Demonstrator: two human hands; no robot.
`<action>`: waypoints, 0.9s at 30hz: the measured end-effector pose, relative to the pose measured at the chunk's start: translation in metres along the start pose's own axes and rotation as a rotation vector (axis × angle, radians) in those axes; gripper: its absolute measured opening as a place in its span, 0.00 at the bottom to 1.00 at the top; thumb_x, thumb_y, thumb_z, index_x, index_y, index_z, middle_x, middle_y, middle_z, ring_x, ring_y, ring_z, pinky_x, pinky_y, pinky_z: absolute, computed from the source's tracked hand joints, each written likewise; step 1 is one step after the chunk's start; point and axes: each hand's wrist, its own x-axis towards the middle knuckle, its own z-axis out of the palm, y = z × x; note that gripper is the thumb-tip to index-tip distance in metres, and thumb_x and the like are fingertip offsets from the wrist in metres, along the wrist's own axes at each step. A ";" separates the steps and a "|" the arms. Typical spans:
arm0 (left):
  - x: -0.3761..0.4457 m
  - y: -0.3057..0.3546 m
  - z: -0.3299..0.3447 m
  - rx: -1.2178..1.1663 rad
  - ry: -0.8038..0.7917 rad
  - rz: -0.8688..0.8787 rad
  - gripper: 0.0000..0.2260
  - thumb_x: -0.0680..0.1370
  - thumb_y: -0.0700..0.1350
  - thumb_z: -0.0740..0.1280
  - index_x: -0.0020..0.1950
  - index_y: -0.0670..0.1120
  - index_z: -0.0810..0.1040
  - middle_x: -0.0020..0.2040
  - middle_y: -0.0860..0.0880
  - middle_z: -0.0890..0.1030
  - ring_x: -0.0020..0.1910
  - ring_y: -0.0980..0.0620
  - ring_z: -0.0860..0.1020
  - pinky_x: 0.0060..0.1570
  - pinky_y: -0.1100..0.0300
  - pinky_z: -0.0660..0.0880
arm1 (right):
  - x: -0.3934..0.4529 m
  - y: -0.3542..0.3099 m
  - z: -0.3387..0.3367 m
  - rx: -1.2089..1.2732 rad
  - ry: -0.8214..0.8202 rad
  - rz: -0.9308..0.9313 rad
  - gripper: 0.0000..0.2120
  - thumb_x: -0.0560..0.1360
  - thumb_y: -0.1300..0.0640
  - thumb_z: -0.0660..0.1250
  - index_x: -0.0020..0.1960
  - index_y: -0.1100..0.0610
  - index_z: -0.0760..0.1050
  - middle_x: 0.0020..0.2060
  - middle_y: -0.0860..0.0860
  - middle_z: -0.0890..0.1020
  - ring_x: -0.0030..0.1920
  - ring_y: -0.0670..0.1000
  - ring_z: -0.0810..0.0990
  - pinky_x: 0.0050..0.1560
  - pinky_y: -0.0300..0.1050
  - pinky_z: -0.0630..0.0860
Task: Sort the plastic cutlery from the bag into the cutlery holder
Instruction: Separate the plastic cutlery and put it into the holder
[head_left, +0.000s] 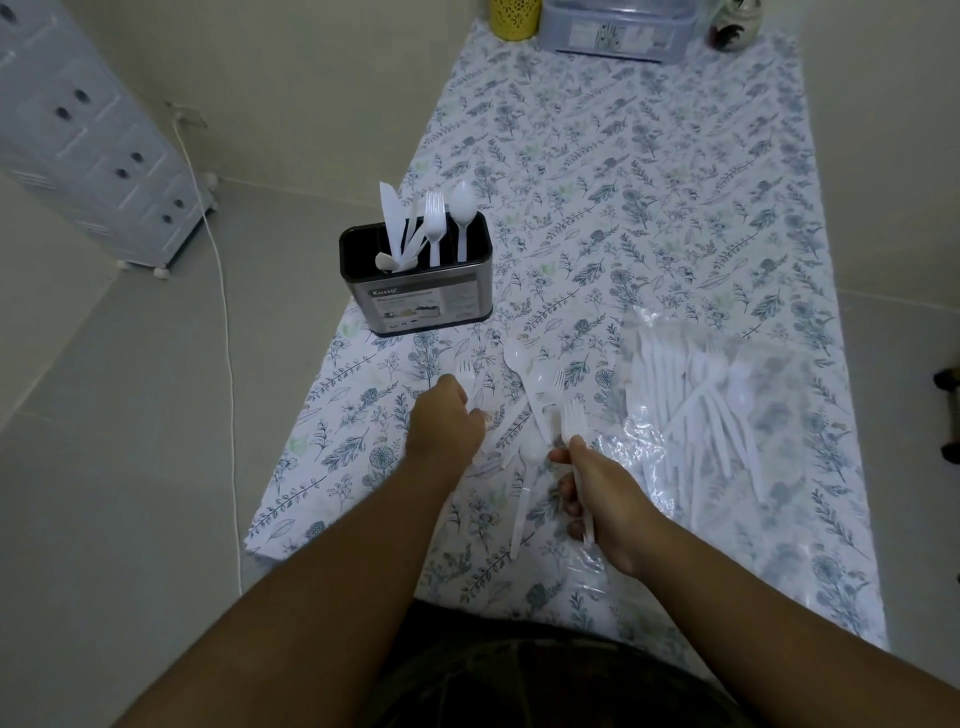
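White plastic cutlery split between three places. In the black rectangular cutlery holder (415, 278) with a labelled metal front, standing near the left edge of the floral-printed tablecloth (649, 208): white plastic knives (390, 218) in the left compartment, a white plastic fork (434, 221) in the middle, a white plastic spoon (461, 208) at the right, all upright or slightly tilted. Scattered loose on the cloth between the hands: a few white spoons and forks (524, 379). Lying to the right in a crumpled clear plastic bag (701, 410): the remaining heap of white cutlery.

Right hand (597, 499) curled round the handle of a white plastic fork (574, 426), tines pointing away. Left hand (447, 421) lowered over the loose pieces with fingers curled; could not tell whether anything was pinched in it.

Farther off, at the table's far end: a yellow perforated cup (514, 18), a grey lidded plastic container (618, 28), a small decorated jar (735, 26). On the tiled floor at left: a white plastic drawer cabinet (88, 140) and a white cord (218, 291).
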 end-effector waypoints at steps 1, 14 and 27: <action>-0.001 -0.002 -0.003 -0.010 -0.009 -0.002 0.07 0.73 0.41 0.71 0.46 0.44 0.74 0.40 0.47 0.79 0.39 0.47 0.80 0.37 0.54 0.78 | 0.000 0.000 -0.001 -0.005 0.002 -0.007 0.17 0.85 0.47 0.56 0.58 0.58 0.78 0.31 0.51 0.71 0.29 0.49 0.67 0.28 0.41 0.66; -0.083 0.033 0.011 -0.498 -0.100 0.090 0.07 0.77 0.40 0.71 0.55 0.46 0.82 0.42 0.52 0.84 0.41 0.61 0.83 0.42 0.68 0.80 | 0.001 0.000 0.002 0.079 -0.092 -0.091 0.13 0.84 0.52 0.58 0.61 0.60 0.73 0.47 0.59 0.79 0.42 0.54 0.77 0.38 0.49 0.74; -0.063 0.028 0.021 -0.101 -0.083 0.257 0.05 0.75 0.40 0.68 0.51 0.44 0.81 0.44 0.50 0.79 0.42 0.55 0.77 0.42 0.62 0.76 | -0.001 0.008 -0.013 0.041 -0.027 -0.052 0.13 0.85 0.54 0.57 0.60 0.61 0.74 0.39 0.55 0.78 0.34 0.52 0.75 0.34 0.46 0.72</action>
